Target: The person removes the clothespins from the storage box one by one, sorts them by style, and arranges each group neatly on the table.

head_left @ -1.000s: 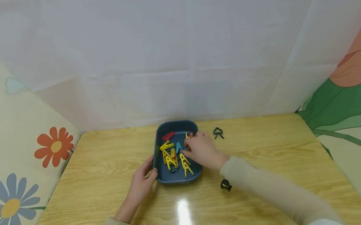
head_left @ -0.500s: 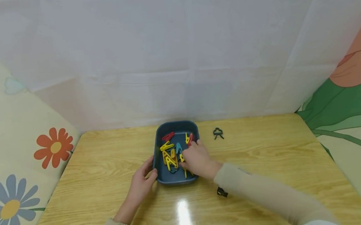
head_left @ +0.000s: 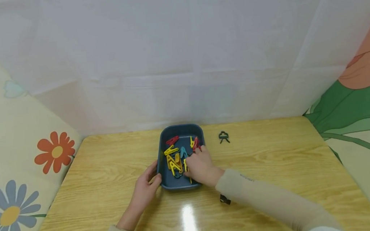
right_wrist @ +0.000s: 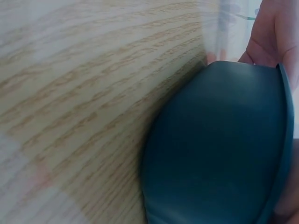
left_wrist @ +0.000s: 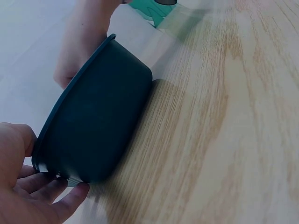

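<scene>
A dark blue plastic tub [head_left: 177,186] stands on the table with several clothespins in it. My left hand [head_left: 145,187] holds the tub's near left corner, its thumb and fingers against the wall and rim, as the left wrist view also shows. My right hand [head_left: 201,166] reaches over the right rim, fingers down among yellow clothespins [head_left: 185,165]; its fingertips are hidden, and I cannot tell whether they pinch one. Beyond it lie red clothespins [head_left: 196,142], and a blue clothespin [head_left: 183,152] is just to its left. More yellow clothespins [head_left: 170,150] lie on the left side.
A small black clip [head_left: 224,137] lies on the wooden table [head_left: 266,149], right of the tub. A white sheet [head_left: 180,58] hangs behind the table, and flower-patterned cloth [head_left: 57,151] flanks it on both sides.
My right hand has moved down and slightly left inside the tub, uncovering the red clothespin and covering part of the yellow ones. My left hand has stayed put.
</scene>
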Demonstrator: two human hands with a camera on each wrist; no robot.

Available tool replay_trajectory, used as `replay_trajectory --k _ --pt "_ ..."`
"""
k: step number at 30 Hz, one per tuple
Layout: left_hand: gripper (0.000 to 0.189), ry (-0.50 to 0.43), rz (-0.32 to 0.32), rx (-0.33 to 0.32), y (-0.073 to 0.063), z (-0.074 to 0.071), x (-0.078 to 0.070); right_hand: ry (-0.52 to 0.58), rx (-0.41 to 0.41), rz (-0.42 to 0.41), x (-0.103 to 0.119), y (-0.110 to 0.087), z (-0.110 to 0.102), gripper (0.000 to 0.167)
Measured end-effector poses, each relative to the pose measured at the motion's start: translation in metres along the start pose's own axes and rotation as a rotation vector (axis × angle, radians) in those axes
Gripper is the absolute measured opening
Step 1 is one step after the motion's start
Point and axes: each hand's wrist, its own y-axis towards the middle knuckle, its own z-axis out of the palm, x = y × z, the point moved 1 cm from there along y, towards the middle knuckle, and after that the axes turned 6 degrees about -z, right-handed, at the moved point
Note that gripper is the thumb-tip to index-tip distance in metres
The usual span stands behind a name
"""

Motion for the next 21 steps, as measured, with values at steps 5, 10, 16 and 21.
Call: replay_trajectory --k 5,10,16,21 --pt "0.052 -0.007 0.004 0.003 0.0003 0.0001 -0.0002 -0.017 -0.01 -0.009 0.0014 0.0016 0.0039 0.037" --pt "0.052 -0.008 0.009 0.004 0.0003 0.0003 -0.0008 -0.017 -0.004 -0.015 0.0014 0.0048 0.0079 0.033" --pt "0.053 -0.006 -0.002 0.005 -0.0001 0.0002 -0.0006 0.003 -0.02 -0.015 0.0004 0.0053 0.0096 0.034" --pt "0.052 -0.007 -0.01 0.006 0.0 -0.0002 0.0 0.005 -0.098 -0.035 -0.0025 0.002 0.006 0.037"
